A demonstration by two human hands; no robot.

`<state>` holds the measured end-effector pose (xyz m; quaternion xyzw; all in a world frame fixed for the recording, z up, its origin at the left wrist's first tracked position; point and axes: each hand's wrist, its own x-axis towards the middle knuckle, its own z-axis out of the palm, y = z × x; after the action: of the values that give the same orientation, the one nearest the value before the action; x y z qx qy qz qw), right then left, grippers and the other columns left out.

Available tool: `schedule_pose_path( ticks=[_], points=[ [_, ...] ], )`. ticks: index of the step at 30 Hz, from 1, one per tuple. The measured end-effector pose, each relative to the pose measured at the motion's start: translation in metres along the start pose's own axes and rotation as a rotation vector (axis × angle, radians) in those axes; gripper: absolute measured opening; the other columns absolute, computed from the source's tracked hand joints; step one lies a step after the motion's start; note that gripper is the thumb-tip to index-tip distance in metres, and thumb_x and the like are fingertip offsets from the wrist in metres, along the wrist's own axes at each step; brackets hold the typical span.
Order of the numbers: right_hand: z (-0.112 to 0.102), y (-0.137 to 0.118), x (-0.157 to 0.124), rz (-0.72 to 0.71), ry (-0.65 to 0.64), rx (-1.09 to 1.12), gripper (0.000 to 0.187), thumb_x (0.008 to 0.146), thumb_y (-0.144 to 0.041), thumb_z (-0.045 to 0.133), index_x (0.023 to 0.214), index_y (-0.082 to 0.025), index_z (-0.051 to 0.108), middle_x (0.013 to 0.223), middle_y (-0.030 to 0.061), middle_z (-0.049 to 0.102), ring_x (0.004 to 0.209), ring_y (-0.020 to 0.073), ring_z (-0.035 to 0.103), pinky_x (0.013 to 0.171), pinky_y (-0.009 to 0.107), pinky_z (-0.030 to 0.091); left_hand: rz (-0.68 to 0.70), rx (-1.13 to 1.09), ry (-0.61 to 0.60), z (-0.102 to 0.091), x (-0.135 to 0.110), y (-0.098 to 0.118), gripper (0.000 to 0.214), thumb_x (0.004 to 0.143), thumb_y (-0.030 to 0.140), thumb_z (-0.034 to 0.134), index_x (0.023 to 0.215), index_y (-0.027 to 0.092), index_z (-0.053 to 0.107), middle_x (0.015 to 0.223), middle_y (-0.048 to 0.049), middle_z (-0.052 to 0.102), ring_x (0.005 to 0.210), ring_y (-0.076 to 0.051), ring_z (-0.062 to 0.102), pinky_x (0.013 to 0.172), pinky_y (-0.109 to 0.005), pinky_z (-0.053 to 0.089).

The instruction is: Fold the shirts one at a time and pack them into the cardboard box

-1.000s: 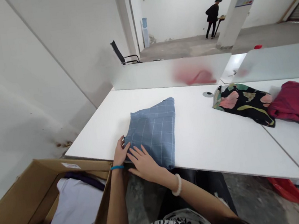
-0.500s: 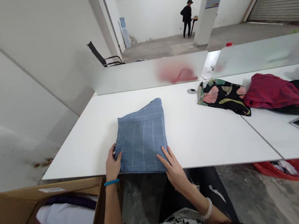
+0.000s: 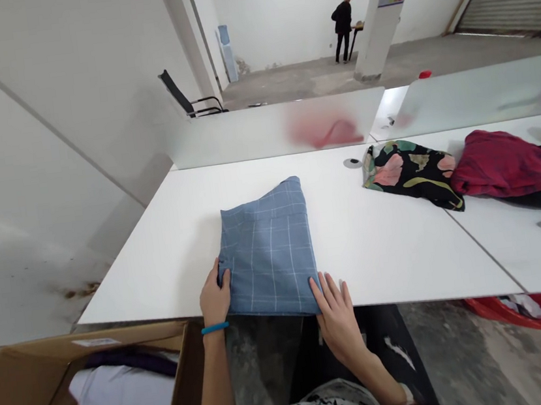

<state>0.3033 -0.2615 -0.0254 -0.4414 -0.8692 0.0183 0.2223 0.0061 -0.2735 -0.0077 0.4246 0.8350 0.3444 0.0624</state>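
Note:
A folded blue checked cloth [image 3: 269, 248] lies at the near edge of the white table [image 3: 378, 242]. My left hand [image 3: 214, 296], with a blue band on the wrist, rests on the cloth's near left corner, its fingers curled over the edge. At the near right corner lies my right hand [image 3: 336, 313], fingers stretched flat and touching the cloth's edge.
A black floral cloth [image 3: 407, 172] and a dark red garment [image 3: 505, 164] lie at the table's right. An open cardboard box [image 3: 32, 396] with pale fabric stands at lower left. A red basin [image 3: 520, 310] sits under the table. A frosted divider [image 3: 281, 129] runs along the back; a person stands far off.
My right hand slid from the middle of the cloth to its near right corner. The cloth has been squared up along the table edge. The left hand stayed at the left corner.

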Motion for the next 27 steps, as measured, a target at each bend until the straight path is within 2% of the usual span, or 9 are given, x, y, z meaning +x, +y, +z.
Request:
schedule_pose_path(
  ticks=[4, 6, 9, 12, 16, 18, 22, 25, 27],
  points=[
    [-0.021, 0.004, 0.009, -0.097, -0.016, 0.051, 0.062, 0.091, -0.021, 0.044, 0.149, -0.019, 0.020, 0.153, 0.0150, 0.018, 0.140, 0.0352, 0.012, 0.105, 0.062, 0.029, 0.097, 0.215, 0.003, -0.008, 0.010, 0.007, 0.059, 0.088, 0.048, 0.039, 0.135, 0.012, 0.045, 0.129, -0.0201, 0.055, 0.117, -0.034, 0.053, 0.095, -0.050, 0.043],
    [-0.035, 0.002, 0.023, -0.147, 0.002, 0.098, 0.055, 0.094, -0.028, 0.041, 0.147, -0.020, 0.026, 0.152, 0.0126, 0.023, 0.141, 0.0314, 0.013, 0.107, 0.059, 0.028, 0.161, 0.361, 0.007, -0.008, 0.025, 0.019, 0.061, 0.089, 0.048, 0.038, 0.135, 0.009, 0.044, 0.135, -0.0227, 0.048, 0.123, -0.038, 0.046, 0.096, -0.054, 0.040],
    [-0.042, -0.010, 0.054, -0.162, 0.038, 0.132, 0.047, 0.097, -0.027, 0.033, 0.144, -0.022, 0.032, 0.147, 0.0094, 0.036, 0.140, 0.0247, 0.021, 0.110, 0.054, 0.025, 0.313, 0.428, -0.062, 0.006, 0.060, 0.046, 0.057, 0.091, 0.046, 0.033, 0.135, 0.012, 0.044, 0.142, -0.0189, 0.042, 0.131, -0.035, 0.038, 0.103, -0.053, 0.033],
    [-0.030, -0.023, 0.076, -0.122, 0.006, 0.104, 0.050, 0.097, -0.033, 0.035, 0.144, -0.016, 0.034, 0.149, 0.0117, 0.032, 0.140, 0.0288, 0.020, 0.109, 0.055, 0.026, 0.470, 0.416, -0.168, 0.035, 0.094, 0.067, 0.055, 0.092, 0.042, 0.031, 0.137, 0.013, 0.043, 0.146, -0.0150, 0.036, 0.136, -0.032, 0.030, 0.111, -0.052, 0.020],
    [-0.003, -0.024, 0.075, -0.086, -0.070, 0.064, 0.060, 0.093, -0.045, 0.040, 0.143, -0.013, 0.034, 0.149, 0.0151, 0.029, 0.139, 0.0330, 0.021, 0.107, 0.058, 0.025, 0.472, 0.371, -0.348, 0.063, 0.118, 0.067, 0.057, 0.092, 0.044, 0.030, 0.140, 0.015, 0.039, 0.149, -0.0123, 0.031, 0.139, -0.030, 0.022, 0.112, -0.052, 0.016],
    [0.004, -0.020, 0.068, -0.083, -0.096, 0.057, 0.061, 0.093, -0.048, 0.039, 0.143, -0.013, 0.035, 0.150, 0.0146, 0.029, 0.139, 0.0322, 0.022, 0.107, 0.058, 0.025, 0.456, 0.363, -0.381, 0.067, 0.124, 0.060, 0.060, 0.092, 0.048, 0.029, 0.142, 0.017, 0.035, 0.151, -0.0112, 0.027, 0.141, -0.030, 0.018, 0.112, -0.054, 0.014],
    [0.006, -0.017, 0.063, -0.073, -0.117, 0.050, 0.061, 0.093, -0.049, 0.037, 0.142, -0.013, 0.035, 0.150, 0.0145, 0.028, 0.140, 0.0312, 0.020, 0.108, 0.057, 0.023, 0.356, 0.398, -0.364, 0.065, 0.132, 0.055, 0.072, 0.089, 0.058, 0.027, 0.145, 0.014, 0.028, 0.153, -0.0137, 0.019, 0.141, -0.034, 0.010, 0.111, -0.057, 0.008],
    [0.005, -0.018, 0.065, -0.061, -0.114, 0.041, 0.061, 0.093, -0.048, 0.040, 0.142, -0.012, 0.035, 0.150, 0.0155, 0.028, 0.140, 0.0314, 0.019, 0.109, 0.057, 0.021, 0.341, 0.426, -0.347, 0.065, 0.133, 0.071, 0.072, 0.090, 0.056, 0.028, 0.145, 0.010, 0.028, 0.152, -0.0174, 0.021, 0.140, -0.037, 0.013, 0.110, -0.059, 0.011],
    [0.006, -0.019, 0.065, -0.062, -0.113, 0.033, 0.061, 0.093, -0.047, 0.041, 0.142, -0.012, 0.036, 0.150, 0.0160, 0.028, 0.140, 0.0317, 0.018, 0.109, 0.058, 0.020, 0.458, 0.444, -0.293, 0.068, 0.128, 0.093, 0.067, 0.092, 0.050, 0.027, 0.143, 0.007, 0.031, 0.151, -0.0189, 0.025, 0.140, -0.037, 0.013, 0.110, -0.059, 0.011]
  ],
)
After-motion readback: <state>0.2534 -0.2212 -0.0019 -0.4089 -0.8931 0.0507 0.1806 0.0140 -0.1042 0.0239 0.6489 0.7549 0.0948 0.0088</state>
